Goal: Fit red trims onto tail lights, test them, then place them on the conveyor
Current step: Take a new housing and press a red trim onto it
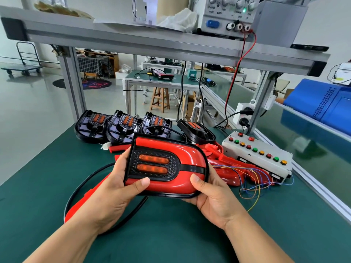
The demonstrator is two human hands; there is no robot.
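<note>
- while held just above the green mat (171,234), tail light (153,165) turned lens-up, red trim (182,149) seated round its black panel with two amber lenses.
- left hand (114,188): fingers curled behind the left end, thumb pressed on the lower red edge; gripping the tail light.
- right hand (212,196): cupped beneath the right end, thumb on the lower rim; likewise gripping it.
- behind, along the far edge of the mat: four untrimmed tail lights (123,128) in a row, three overlapping, the fourth just apart.
- right of centre: loose red trims (228,160) heaped beside a button box (256,154), coloured wires (252,184) trailing from it.
- black cable (80,186) looped under the left forearm; whether joined to the held light, hard to tell.
- far right: conveyor (313,149), green belt beyond the bench edge.
- overhead shelf (133,42): power supply (228,16), green lamp lit.
</note>
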